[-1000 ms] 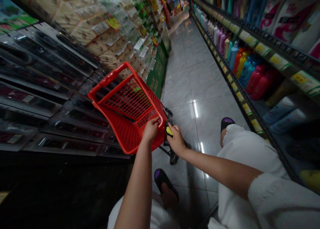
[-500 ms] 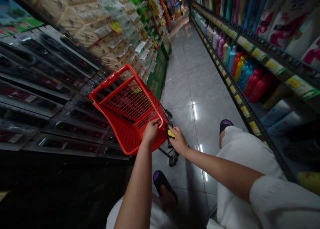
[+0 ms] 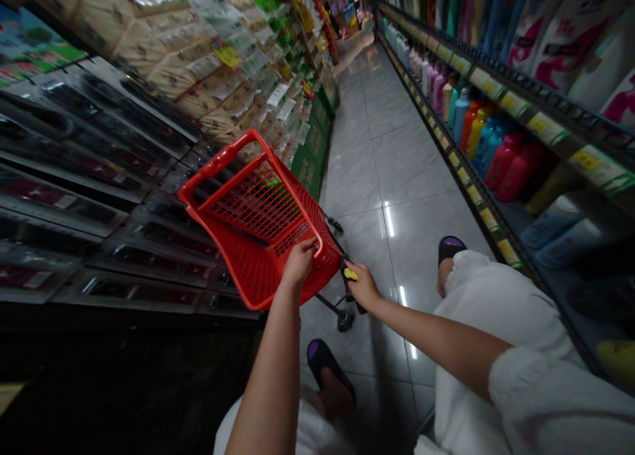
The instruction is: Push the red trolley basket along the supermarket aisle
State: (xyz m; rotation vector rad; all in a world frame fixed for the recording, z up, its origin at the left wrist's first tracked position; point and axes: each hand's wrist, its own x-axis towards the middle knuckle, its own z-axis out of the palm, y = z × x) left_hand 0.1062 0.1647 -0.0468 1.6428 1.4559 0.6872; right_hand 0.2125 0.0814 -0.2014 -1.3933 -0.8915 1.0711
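A red wheeled shopping basket [image 3: 244, 270] stands in the aisle before me, its holed inside bare. My left hand [image 3: 298, 263] is closed around the basket's near right rim. Just to the right, my right hand [image 3: 364, 288] grips a black pull handle [image 3: 350, 272] with a yellow patch, tilted out from the basket's side. A black caster [image 3: 345, 319] shows beneath the basket, on the tiles. The fingertips of both hands are partly hidden.
Shelves of colourful bottles [image 3: 506, 167] run along the right. On the left hang packaged goods [image 3: 149, 233], with stacked tan packs [image 3: 173, 71] beyond. The grey tiled floor [image 3: 397, 164] stretches ahead between them. My slippered feet [image 3: 327, 369] are close to the basket.
My right hand has shifted slightly right and down with the pull handle, which now leans further from the basket. My left hand stays on the rim, and the basket has hardly moved.
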